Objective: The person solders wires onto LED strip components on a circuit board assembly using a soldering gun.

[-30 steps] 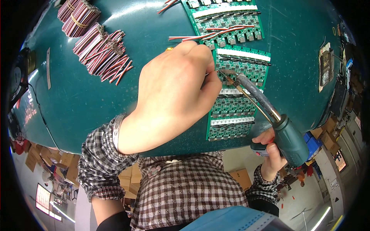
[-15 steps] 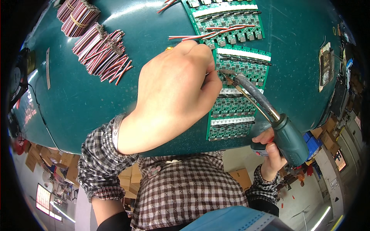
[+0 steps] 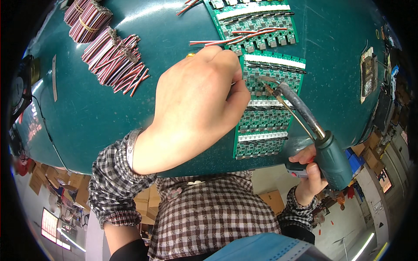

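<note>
— Green circuit boards point(image 3: 266, 111) lie in a column at the right-centre of the teal table point(image 3: 109, 113), one after another from the near edge to the far side. Where are the hands?

— Over the middle board. The left hand point(image 3: 196, 104) is curled narrow, fingertips pressed down at the board's left edge; what it pinches is hidden under the knuckles. The right hand point(image 3: 311, 172) grips the teal handle of a soldering iron point(image 3: 305, 117) just off the table's near edge, and the iron's metal tip reaches up to the board beside the left fingertips.

— What blocks the view?

— The left hand itself covers the left part of the boards and the spot being worked.

— And around them?

— Red-and-white wire leads point(image 3: 237, 38) lie across the far board. Bundles of striped wires point(image 3: 111, 52), some bound with bands, sit far left on the table. A small tan plate point(image 3: 368, 75) lies far right.

— Any packages?

— Brown cardboard boxes point(image 3: 52, 182) stand on the floor at the near left, below the table edge, and a blue crate point(image 3: 353, 160) shows near right behind the iron's handle.
</note>
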### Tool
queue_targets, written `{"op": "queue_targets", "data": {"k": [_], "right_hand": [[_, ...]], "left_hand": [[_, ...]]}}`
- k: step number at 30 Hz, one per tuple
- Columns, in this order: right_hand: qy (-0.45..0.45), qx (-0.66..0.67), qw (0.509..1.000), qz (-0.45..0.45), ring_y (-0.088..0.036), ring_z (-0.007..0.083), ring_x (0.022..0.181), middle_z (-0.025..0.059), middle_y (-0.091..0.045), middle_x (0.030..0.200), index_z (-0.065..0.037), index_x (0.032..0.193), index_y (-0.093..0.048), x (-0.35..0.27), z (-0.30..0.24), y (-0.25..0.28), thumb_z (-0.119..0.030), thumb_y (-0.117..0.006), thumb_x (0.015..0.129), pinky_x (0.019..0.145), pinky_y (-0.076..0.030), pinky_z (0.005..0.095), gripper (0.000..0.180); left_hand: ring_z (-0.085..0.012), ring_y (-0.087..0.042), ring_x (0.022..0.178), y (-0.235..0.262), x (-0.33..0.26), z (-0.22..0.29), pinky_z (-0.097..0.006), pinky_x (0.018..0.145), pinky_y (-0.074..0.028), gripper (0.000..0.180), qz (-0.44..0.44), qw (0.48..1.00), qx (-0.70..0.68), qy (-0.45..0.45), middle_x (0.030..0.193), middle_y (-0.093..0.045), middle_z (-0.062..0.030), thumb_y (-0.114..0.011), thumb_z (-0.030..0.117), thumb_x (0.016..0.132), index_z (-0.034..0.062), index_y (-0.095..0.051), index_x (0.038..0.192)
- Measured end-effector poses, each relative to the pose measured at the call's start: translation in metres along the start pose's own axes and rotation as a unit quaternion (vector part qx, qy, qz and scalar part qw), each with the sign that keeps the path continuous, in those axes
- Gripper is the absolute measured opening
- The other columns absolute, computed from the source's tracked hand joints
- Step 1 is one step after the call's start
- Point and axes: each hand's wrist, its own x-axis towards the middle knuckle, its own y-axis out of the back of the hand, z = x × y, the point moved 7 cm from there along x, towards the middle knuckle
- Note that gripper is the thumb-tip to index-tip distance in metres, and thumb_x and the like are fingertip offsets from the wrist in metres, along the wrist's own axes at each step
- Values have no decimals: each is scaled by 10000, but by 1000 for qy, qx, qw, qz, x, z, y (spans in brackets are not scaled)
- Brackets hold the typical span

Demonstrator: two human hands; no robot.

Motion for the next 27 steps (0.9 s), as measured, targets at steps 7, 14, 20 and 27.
{"op": "queue_targets", "data": {"k": [7, 14, 20, 27], "right_hand": [[39, 16, 999, 10, -556, 212, 560, 126, -522, 686, 126, 1003, -495, 1, 0, 3, -231, -597, 826, 520, -531, 337, 411], [13, 53, 996, 69, -550, 198, 577, 110, -504, 691, 93, 1004, -479, -4, 8, 16, -262, -591, 850, 527, -534, 325, 404], [-20, 206, 966, 155, -559, 193, 622, 89, -511, 719, 52, 1097, -474, -10, 35, 44, -290, -595, 876, 540, -538, 320, 425], [-19, 319, 937, 144, -569, 188, 720, 79, -510, 768, 13, 1123, -427, -13, 51, 66, -255, -511, 947, 609, -574, 322, 331]], "left_hand": [[-175, -526, 571, -2, 1, 0, -290, 502, -432, 84, 1, 1000, -4, 0, 687, -528, -49, -646, 46, 705, 59, -589, 764], [-165, -511, 570, -3, 3, 1, -279, 503, -429, 84, -10, 1000, -1, 0, 674, -512, -46, -646, 35, 706, 53, -584, 760], [-130, -475, 557, -1, 3, 2, -256, 491, -402, 98, 0, 1000, -5, -14, 657, -487, -31, -663, 28, 715, 36, -574, 757], [-97, -448, 559, 0, 2, 2, -237, 484, -369, 104, -5, 1000, -5, -11, 646, -487, -17, -673, 24, 728, 26, -574, 759]]}}
